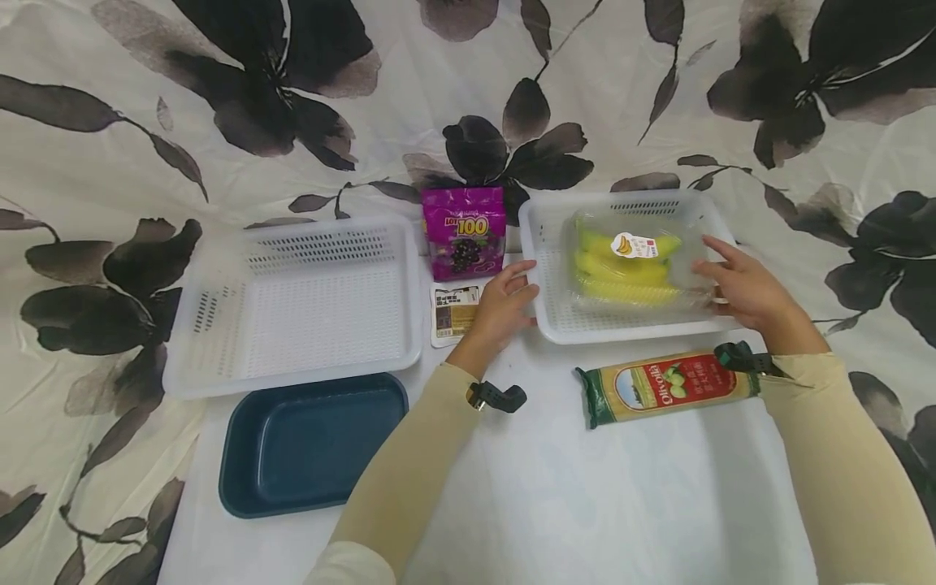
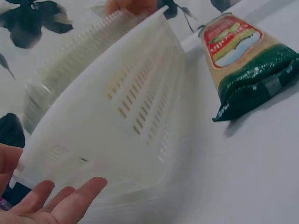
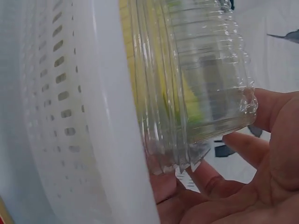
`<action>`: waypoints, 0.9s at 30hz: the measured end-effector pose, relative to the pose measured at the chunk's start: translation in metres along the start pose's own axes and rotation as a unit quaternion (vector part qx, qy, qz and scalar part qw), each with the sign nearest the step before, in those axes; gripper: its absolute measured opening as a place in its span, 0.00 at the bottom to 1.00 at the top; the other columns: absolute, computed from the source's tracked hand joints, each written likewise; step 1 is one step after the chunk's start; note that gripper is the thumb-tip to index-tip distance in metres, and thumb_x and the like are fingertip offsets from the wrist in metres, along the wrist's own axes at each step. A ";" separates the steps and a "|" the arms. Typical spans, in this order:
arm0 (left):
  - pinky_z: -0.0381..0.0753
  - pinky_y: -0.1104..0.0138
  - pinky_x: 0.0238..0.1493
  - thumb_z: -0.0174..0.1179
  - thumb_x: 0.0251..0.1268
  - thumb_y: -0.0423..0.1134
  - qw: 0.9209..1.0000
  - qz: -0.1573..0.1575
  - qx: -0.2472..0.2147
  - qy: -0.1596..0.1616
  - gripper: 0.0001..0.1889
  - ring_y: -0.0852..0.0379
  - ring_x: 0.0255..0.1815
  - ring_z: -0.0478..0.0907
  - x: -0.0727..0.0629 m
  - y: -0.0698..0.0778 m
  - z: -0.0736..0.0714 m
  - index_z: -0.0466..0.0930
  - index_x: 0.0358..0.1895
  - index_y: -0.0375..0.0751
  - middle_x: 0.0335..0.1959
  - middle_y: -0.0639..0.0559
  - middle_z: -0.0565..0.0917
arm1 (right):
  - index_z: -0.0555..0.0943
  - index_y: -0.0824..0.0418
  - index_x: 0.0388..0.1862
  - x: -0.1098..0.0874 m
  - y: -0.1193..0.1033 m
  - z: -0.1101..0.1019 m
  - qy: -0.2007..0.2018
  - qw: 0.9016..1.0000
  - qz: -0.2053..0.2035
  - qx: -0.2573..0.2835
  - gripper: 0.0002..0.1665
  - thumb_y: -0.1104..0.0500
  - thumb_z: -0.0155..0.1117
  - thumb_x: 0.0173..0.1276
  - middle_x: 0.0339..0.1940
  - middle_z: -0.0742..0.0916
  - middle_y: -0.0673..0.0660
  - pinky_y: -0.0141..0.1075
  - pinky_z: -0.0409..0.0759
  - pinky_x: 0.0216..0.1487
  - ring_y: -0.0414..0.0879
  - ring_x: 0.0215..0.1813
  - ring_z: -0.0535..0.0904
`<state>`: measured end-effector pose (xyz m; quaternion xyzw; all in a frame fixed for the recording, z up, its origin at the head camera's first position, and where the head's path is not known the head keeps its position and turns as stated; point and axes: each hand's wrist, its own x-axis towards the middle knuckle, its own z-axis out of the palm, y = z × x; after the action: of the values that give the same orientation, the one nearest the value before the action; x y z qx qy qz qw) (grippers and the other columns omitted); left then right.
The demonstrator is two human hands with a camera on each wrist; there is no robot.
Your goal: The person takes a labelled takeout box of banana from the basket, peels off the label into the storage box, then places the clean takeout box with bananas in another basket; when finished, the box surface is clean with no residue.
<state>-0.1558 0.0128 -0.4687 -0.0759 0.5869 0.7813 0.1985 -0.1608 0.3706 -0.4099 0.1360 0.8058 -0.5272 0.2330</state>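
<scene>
Yellow bananas (image 1: 621,272) lie in a clear plastic box with a banana sticker (image 1: 634,245), inside the right white basket (image 1: 585,331). The box stands partly above the basket's rim. My right hand (image 1: 753,288) holds the box's right end, with fingertips on its clear wall in the right wrist view. At the basket's left side, my left hand (image 1: 504,301) touches the rim and outer wall. Its fingers (image 2: 77,200) look loosely extended against the wall in the left wrist view. A pasta packet (image 1: 669,388) lies in front of the basket.
Left of the hands stands another white basket (image 1: 322,317), with a dark blue tray (image 1: 314,443) in front of it. Between the baskets are a purple candy bag (image 1: 465,231) and a small flat packet (image 1: 453,315). Floral cloth (image 1: 512,122) hangs behind.
</scene>
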 end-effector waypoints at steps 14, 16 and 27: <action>0.88 0.52 0.48 0.60 0.72 0.31 0.998 -0.014 0.037 -0.048 0.27 0.40 0.68 0.76 0.013 0.011 -0.012 0.72 0.72 0.54 0.76 0.40 0.70 | 0.39 0.27 0.83 -0.062 -0.012 0.001 0.070 0.996 -0.062 -0.003 0.43 0.36 0.49 0.78 0.80 0.58 0.68 0.73 0.61 0.67 0.68 0.75 0.60; 0.88 0.51 0.49 0.61 0.72 0.32 0.998 -0.017 0.038 -0.047 0.27 0.41 0.67 0.77 0.015 0.012 -0.013 0.73 0.71 0.55 0.75 0.40 0.70 | 0.39 0.26 0.82 -0.068 -0.014 0.000 0.074 0.995 -0.061 -0.002 0.42 0.36 0.49 0.79 0.80 0.58 0.67 0.73 0.61 0.66 0.69 0.75 0.59; 0.87 0.47 0.50 0.62 0.71 0.31 0.996 -0.024 0.049 -0.074 0.29 0.45 0.63 0.79 0.025 0.011 -0.023 0.69 0.73 0.51 0.69 0.42 0.75 | 0.38 0.26 0.82 -0.104 -0.005 0.007 0.053 0.995 -0.056 -0.056 0.41 0.35 0.45 0.80 0.75 0.64 0.62 0.59 0.70 0.64 0.60 0.70 0.67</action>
<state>-0.1853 -0.0061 -0.4745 -0.0226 0.6063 0.7500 0.2634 -0.0725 0.3648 -0.3541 0.1052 0.8514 -0.4857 0.1678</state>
